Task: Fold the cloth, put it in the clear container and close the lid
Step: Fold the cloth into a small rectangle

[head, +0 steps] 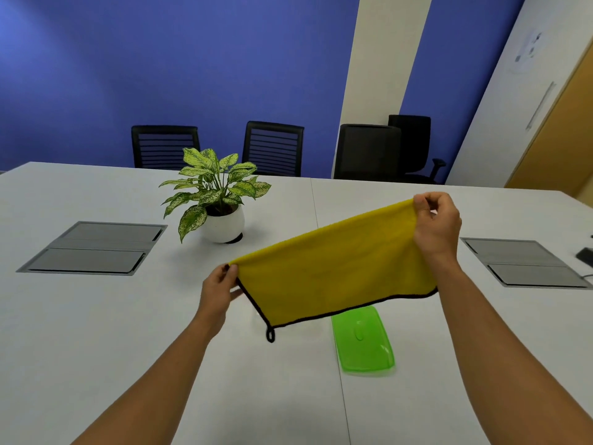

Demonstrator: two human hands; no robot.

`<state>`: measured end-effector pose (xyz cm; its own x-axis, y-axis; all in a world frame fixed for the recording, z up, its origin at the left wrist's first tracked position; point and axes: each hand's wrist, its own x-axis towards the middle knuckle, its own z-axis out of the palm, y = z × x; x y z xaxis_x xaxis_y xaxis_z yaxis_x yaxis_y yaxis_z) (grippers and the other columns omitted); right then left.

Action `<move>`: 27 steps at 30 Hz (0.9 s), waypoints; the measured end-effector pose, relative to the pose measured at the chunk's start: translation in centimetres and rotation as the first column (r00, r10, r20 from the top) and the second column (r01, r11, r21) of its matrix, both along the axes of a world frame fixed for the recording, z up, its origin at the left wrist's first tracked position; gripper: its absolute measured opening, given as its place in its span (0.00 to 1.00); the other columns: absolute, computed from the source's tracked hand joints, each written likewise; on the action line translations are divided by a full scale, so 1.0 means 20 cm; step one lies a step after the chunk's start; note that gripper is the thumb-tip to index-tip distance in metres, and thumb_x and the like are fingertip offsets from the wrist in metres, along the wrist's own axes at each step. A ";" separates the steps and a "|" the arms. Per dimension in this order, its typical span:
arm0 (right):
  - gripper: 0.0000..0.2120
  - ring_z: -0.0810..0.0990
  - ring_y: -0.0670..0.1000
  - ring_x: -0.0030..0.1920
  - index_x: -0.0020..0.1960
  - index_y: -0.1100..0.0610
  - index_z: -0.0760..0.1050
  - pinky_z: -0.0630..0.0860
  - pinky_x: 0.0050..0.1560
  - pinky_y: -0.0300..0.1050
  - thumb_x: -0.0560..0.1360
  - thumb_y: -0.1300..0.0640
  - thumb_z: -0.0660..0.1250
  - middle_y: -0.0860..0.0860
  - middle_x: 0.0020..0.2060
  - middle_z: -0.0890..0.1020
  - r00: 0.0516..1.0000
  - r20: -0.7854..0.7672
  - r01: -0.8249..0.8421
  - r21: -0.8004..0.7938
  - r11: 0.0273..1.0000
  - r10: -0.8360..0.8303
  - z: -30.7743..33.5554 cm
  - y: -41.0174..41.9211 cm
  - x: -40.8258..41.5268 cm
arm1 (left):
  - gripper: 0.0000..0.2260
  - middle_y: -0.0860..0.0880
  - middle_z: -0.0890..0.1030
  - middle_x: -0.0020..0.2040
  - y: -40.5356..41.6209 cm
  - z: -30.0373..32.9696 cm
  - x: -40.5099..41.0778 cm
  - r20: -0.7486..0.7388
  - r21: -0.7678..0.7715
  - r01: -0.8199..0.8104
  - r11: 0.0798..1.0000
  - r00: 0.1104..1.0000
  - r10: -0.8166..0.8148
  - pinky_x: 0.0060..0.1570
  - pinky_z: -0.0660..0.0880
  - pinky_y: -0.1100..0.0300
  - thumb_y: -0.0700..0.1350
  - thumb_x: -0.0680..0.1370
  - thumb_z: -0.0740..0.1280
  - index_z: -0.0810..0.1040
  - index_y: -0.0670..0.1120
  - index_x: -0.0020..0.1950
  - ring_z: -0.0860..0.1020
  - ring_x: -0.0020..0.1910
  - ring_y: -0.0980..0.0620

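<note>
A yellow cloth [333, 271] with a black hem and a small black loop at its lower corner hangs in the air above the white table [96, 332]. It looks doubled over, with the fold along its top edge. My left hand [219, 289] pinches its left top corner, lower down. My right hand [438, 224] pinches the right top corner, held higher, so the cloth slants. A green lid [364, 343] lies flat on the table just below the cloth. The clear container itself is not in sight; the cloth may hide it.
A potted plant [218, 200] in a white pot stands behind the cloth to the left. Grey cable hatches are set into the table at left [93, 248] and right [526, 263]. Black chairs [272, 149] line the far edge.
</note>
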<state>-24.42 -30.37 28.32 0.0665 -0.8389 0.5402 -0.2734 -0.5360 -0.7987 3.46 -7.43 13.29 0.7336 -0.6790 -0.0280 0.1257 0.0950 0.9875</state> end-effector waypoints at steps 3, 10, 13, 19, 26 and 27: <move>0.08 0.74 0.48 0.48 0.51 0.55 0.74 0.70 0.46 0.38 0.79 0.50 0.63 0.50 0.47 0.77 0.998 0.054 -0.036 0.087 0.996 0.031 -0.07 -0.01 -0.04 | 0.09 0.48 0.77 0.45 -0.02 0.14 0.03 -0.001 -0.080 -0.083 0.993 0.997 0.084 0.45 0.77 0.51 0.50 0.83 0.59 0.77 0.49 0.51 0.76 0.44 0.51; 0.07 0.76 0.45 0.38 0.46 0.53 0.77 0.75 0.38 0.38 0.75 0.49 0.65 0.49 0.38 0.79 0.908 0.258 -0.386 0.214 0.897 0.329 -0.11 0.01 -0.17 | 0.10 0.56 0.74 0.35 0.03 0.41 0.12 0.160 -0.202 -0.085 0.976 0.980 0.118 0.33 0.71 0.62 0.52 0.82 0.60 0.75 0.51 0.43 0.72 0.33 0.58; 0.07 0.80 0.46 0.37 0.44 0.53 0.80 0.79 0.37 0.38 0.73 0.50 0.66 0.49 0.36 0.83 0.757 0.358 -0.650 0.324 0.687 0.547 -0.11 0.00 -0.23 | 0.10 0.47 0.80 0.47 0.10 0.45 0.21 0.001 -0.210 0.164 0.964 0.986 -0.168 0.42 0.78 0.50 0.52 0.80 0.63 0.79 0.48 0.52 0.80 0.44 0.47; 0.07 0.80 0.53 0.43 0.47 0.59 0.78 0.78 0.46 0.49 0.75 0.55 0.71 0.54 0.41 0.82 0.991 0.094 -0.129 0.397 0.909 0.100 -0.29 0.02 -0.03 | 0.09 0.49 0.74 0.36 -0.04 0.41 0.14 0.349 0.130 -0.349 0.928 0.892 0.287 0.34 0.67 0.57 0.48 0.80 0.64 0.76 0.45 0.42 0.72 0.40 0.47; 0.04 0.79 0.48 0.40 0.42 0.52 0.76 0.74 0.41 0.41 0.73 0.55 0.72 0.44 0.36 0.79 0.989 -0.053 -0.125 0.197 0.972 0.138 -0.29 0.22 0.25 | 0.05 0.60 0.76 0.33 -0.14 0.41 -0.13 0.678 -0.001 -0.332 0.943 0.693 0.245 0.32 0.69 0.69 0.49 0.77 0.69 0.80 0.48 0.47 0.75 0.32 0.63; 0.04 0.79 0.49 0.39 0.42 0.52 0.76 0.75 0.41 0.42 0.73 0.56 0.72 0.43 0.36 0.79 0.983 -0.062 -0.160 0.193 0.968 0.175 -0.28 0.25 0.28 | 0.05 0.60 0.76 0.31 -0.16 0.42 -0.17 0.696 -0.006 -0.289 0.957 0.686 0.212 0.31 0.67 0.74 0.48 0.76 0.70 0.80 0.48 0.48 0.75 0.30 0.64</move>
<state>-18.77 -25.32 22.77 0.2502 -0.8977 0.3626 -0.2578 -0.4228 -0.8688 0.12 -10.60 21.66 0.7182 -0.4891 0.4950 -0.6008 -0.0769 0.7957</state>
